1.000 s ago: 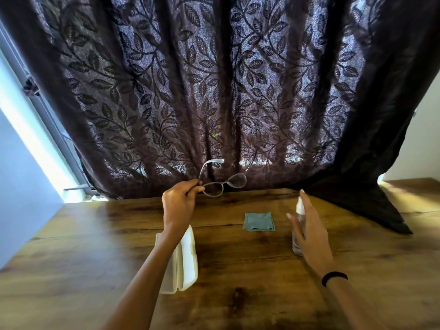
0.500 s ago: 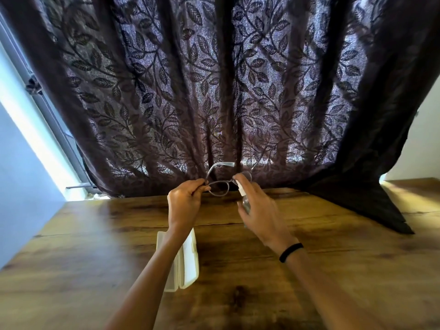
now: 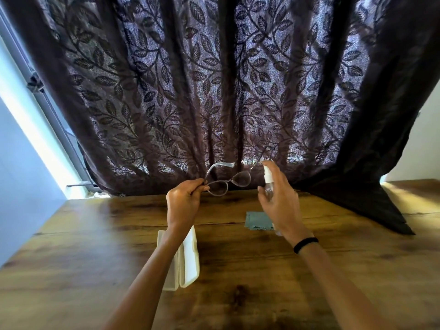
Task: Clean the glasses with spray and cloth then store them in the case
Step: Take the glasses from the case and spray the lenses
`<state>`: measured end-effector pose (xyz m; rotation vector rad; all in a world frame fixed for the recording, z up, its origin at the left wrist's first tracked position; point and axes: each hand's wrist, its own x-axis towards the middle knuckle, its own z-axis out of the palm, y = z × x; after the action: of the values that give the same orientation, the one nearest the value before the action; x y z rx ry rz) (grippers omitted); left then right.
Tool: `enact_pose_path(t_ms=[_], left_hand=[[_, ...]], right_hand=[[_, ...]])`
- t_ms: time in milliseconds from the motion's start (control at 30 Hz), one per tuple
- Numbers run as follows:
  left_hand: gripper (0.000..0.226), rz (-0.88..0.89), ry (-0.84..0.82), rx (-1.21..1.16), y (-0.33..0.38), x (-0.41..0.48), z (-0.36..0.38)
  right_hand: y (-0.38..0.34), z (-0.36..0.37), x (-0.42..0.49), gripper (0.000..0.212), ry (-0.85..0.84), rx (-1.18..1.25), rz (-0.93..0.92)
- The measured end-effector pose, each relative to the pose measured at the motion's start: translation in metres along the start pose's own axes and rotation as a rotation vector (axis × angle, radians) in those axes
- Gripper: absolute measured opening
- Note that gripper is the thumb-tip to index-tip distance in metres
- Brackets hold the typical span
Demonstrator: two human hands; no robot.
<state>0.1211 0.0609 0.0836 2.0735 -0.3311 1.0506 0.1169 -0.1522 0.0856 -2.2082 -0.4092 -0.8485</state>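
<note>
Head view: pinches the clear-framed glasses (image 3: 229,184) at one hinge with the left hand (image 3: 184,201), holding them above the wooden bench (image 3: 95,258) in front of a dark leaf-patterned curtain (image 3: 214,91). Grips a small spray bottle (image 3: 268,184) in the right hand (image 3: 283,206), forefinger atop the white nozzle, just beside the glasses. Shows the blue-grey cloth (image 3: 258,221) flat on the bench below the right hand, and the white case (image 3: 188,256) lying open under the left forearm.
</note>
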Motion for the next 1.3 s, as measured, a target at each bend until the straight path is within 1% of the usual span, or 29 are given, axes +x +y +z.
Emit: enact_pose_path(t_ms=[133,233,300,367,500,567,633,767,867,1033,1167,1300], left_hand=[[0.016,-0.01,0.011,-0.016,0.002,-0.001,0.003],[0.017,-0.007,0.006,-0.02,0.003,-0.001,0.005],[0.017,-0.003,0.005,-0.026,0.002,-0.001,0.006],[0.017,-0.003,0.007,-0.025,0.0,-0.001,0.005],[0.017,-0.013,0.004,-0.02,-0.004,-0.002,0.002],[0.017,-0.015,0.003,-0.018,-0.006,-0.003,0.002],[0.018,-0.021,-0.003,-0.021,-0.007,-0.004,0.002],[0.018,-0.018,-0.02,-0.035,-0.006,-0.007,0.005],[0.018,-0.011,-0.024,-0.035,-0.004,-0.008,0.007],[0.017,0.007,-0.023,-0.029,-0.005,-0.013,0.01],[0.017,0.004,-0.015,-0.018,-0.007,-0.016,0.01],[0.018,-0.001,-0.017,-0.024,-0.007,-0.017,0.01]], right_hand=[[0.014,-0.007,0.004,0.059,-0.034,-0.035,0.048],[0.016,-0.009,0.007,0.057,-0.037,-0.052,0.048],[0.015,-0.01,0.008,0.054,0.005,-0.059,0.034],[0.017,-0.012,0.006,0.055,0.082,-0.031,0.032],[0.032,-0.018,-0.007,0.067,0.22,0.053,0.131],[0.043,-0.02,-0.019,0.068,0.251,0.068,0.183],[0.054,-0.021,-0.031,0.065,0.271,0.092,0.22],[0.071,-0.019,-0.053,0.056,0.281,0.093,0.266],[0.08,-0.018,-0.064,0.061,0.267,0.06,0.338],[0.088,-0.016,-0.077,0.063,0.236,0.026,0.4],[0.088,-0.016,-0.085,0.064,0.245,0.048,0.439],[0.086,-0.018,-0.091,0.072,0.286,0.102,0.449]])
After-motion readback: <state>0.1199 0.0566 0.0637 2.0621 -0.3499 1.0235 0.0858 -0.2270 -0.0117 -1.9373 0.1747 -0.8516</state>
